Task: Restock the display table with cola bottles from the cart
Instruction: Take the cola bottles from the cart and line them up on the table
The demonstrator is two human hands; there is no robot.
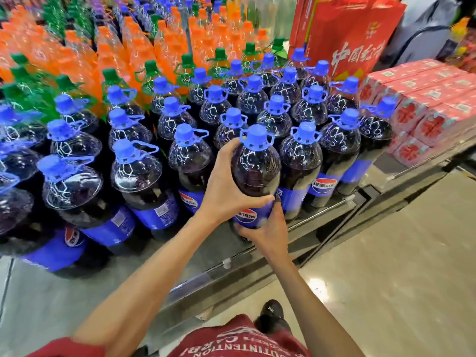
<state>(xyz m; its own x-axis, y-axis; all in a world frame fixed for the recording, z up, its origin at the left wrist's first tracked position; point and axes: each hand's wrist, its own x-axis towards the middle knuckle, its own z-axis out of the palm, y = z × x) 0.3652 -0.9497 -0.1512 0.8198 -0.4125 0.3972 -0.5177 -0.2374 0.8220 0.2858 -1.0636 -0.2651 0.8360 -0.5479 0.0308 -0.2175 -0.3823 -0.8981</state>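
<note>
Your left hand (226, 186) is wrapped round the upper body of one cola bottle (255, 166): the thumb lies across the front just above the blue label, and the fingers curl up the left side toward the neck. Your right hand (268, 233) grips the same bottle lower down at the label, fingers curled under and behind, thumb up along the right side. Both hands are clamped on it. The left forearm reaches in long from the lower left, nearly straight. The right forearm comes up from the lower right with the wrist bent in. The two hands almost meet at the label.

The bottle is upright in the front row of the display table (332, 207), between two neighbours and just beside both. Its base is hidden by your right hand, so you cannot tell if it rests on the table. Its blue cap (256, 136) has a carry loop. More cola bottles (136, 173) fill the table to the left and behind. Orange soda bottles (77, 60) stand further back. Pink cartons (425, 104) are stacked at right, and a red gift bag (355, 34) stands behind them.
</note>
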